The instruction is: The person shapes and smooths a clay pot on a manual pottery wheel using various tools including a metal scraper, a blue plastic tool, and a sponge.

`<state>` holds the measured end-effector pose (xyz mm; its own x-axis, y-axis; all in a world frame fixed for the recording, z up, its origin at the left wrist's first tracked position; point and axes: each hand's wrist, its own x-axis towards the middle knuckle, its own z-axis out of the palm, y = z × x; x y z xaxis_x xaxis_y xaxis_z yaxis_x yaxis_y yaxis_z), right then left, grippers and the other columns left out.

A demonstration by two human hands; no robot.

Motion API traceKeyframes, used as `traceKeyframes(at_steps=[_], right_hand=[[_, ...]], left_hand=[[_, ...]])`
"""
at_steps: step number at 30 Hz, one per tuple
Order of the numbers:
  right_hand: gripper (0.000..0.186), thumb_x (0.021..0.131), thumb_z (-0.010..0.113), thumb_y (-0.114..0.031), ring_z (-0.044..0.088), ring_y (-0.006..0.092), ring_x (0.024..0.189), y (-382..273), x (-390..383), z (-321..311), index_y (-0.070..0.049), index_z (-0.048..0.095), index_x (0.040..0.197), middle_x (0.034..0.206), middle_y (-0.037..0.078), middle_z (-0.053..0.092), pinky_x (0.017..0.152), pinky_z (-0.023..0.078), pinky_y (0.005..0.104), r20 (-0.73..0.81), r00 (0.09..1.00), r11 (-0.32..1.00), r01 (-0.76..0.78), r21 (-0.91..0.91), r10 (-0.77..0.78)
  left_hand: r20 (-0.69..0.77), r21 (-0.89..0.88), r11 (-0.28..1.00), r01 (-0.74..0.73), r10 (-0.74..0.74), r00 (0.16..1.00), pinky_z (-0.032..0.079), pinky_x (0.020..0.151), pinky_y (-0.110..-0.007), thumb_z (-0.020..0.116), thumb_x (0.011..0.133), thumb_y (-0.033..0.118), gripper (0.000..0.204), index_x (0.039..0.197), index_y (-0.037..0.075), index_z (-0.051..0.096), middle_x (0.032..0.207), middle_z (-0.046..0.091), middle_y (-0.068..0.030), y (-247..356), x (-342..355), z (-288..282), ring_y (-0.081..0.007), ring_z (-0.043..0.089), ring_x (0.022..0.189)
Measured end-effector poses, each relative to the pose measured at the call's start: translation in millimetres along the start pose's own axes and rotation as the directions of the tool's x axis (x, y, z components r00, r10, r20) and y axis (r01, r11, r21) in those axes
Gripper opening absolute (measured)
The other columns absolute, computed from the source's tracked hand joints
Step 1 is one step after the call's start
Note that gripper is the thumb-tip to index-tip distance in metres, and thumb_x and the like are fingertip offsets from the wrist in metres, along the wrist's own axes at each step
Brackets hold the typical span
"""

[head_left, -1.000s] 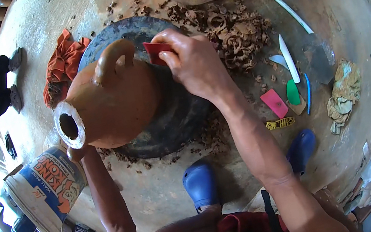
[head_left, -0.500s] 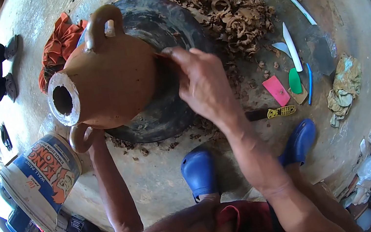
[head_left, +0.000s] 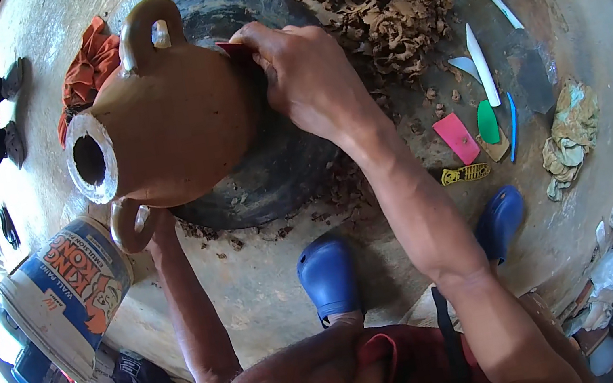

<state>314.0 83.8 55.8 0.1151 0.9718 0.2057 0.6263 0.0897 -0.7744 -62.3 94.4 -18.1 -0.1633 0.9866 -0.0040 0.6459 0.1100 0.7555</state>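
A round dark wheel (head_left: 282,171) lies under a tilted brown clay jug (head_left: 176,124) with two handles, its mouth facing left. Clay scraps (head_left: 401,20) heap just beside the wheel. The left hand (head_left: 162,223) is mostly hidden behind the jug, its grip impossible to tell; the right hand (head_left: 301,69) pinches a red scraper (head_left: 238,50) at the jug's rounded base.

We're getting daylight from the lower left that's totally blown out to white with blue-purple fringing, plus pale glare on the smooth grey concrete floor (head_left: 44,51). The rounded brown two-handled clay pot (head_left: 180,123) looks pretty crisp, shaded toward its base. Fisheye bends our edges, and the corners go black.
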Motion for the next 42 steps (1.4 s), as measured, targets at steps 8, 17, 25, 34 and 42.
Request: traceKeyframes(at_steps=[8, 17, 25, 34, 42], right_hand=[[0.039, 0.087, 0.064, 0.008, 0.072, 0.0429, 0.084, -24, -40, 1, -0.008, 0.071, 0.122, 0.088, 0.021, 0.071, 0.075, 0.059, 0.0488, -0.089, 0.991, 0.989, -0.089, 0.118, 0.1], [0.033, 0.091, 0.068, 0.01, 0.071, 0.0346, 0.078, -70, -96, 33, -0.001, 0.071, 0.123, 0.089, 0.018, 0.071, 0.069, 0.059, 0.0436, -0.25, 0.919, 0.946, -0.261, 0.193, 0.305], [0.025, 0.101, 0.064, -0.006, 0.079, 0.0374, 0.086, -15, -41, 5, -0.004, 0.07, 0.124, 0.095, 0.023, 0.077, 0.072, 0.061, 0.0413, -0.231, 0.947, 0.973, -0.203, 0.109, 0.223], [0.032, 0.103, 0.067, -0.013, 0.079, 0.0235, 0.084, 18, -23, 16, -0.007, 0.067, 0.134, 0.092, 0.018, 0.079, 0.074, 0.058, 0.0358, -0.238, 0.968, 0.992, -0.057, 0.113, 0.083], [0.033, 0.103, 0.064, -0.007, 0.078, 0.0185, 0.093, 13, -10, 13, -0.005, 0.066, 0.136, 0.101, 0.015, 0.081, 0.077, 0.059, 0.0334, -0.066, 0.993, 0.966, -0.073, 0.249, 0.093]], left_hand=[[0.078, 0.011, 0.999, -0.047, 0.046, 0.996, 0.047, 0.106, -0.041, 0.059, 0.105, 0.012, 0.032, 0.134, 0.002, 0.066, 0.128, 0.07, -0.0132, 19, -41, 3, -0.0305, 0.063, 0.121], [0.175, -0.357, 0.919, 0.168, -0.111, 0.978, 0.046, 0.11, -0.038, 0.059, 0.105, 0.012, 0.036, 0.14, 0.004, 0.062, 0.131, 0.067, -0.0098, 48, -99, 9, -0.0257, 0.063, 0.12], [0.327, 0.354, 0.687, -0.635, 0.545, 0.772, 0.045, 0.105, -0.051, 0.083, 0.078, 0.012, 0.052, 0.127, 0.008, 0.066, 0.125, 0.061, -0.0166, 96, -47, 6, -0.0361, 0.059, 0.115], [0.032, -0.032, 0.995, 0.092, -0.091, 0.995, 0.047, 0.114, -0.036, 0.062, 0.109, 0.017, 0.054, 0.159, 0.002, 0.048, 0.156, 0.057, -0.0195, 61, -79, 22, -0.0238, 0.057, 0.138], [0.048, 0.326, 0.875, -0.359, 0.364, 0.93, 0.035, 0.124, -0.052, 0.079, 0.095, 0.03, 0.062, 0.151, 0.012, 0.061, 0.163, 0.043, -0.0266, 89, -106, 12, -0.0436, 0.039, 0.154]])
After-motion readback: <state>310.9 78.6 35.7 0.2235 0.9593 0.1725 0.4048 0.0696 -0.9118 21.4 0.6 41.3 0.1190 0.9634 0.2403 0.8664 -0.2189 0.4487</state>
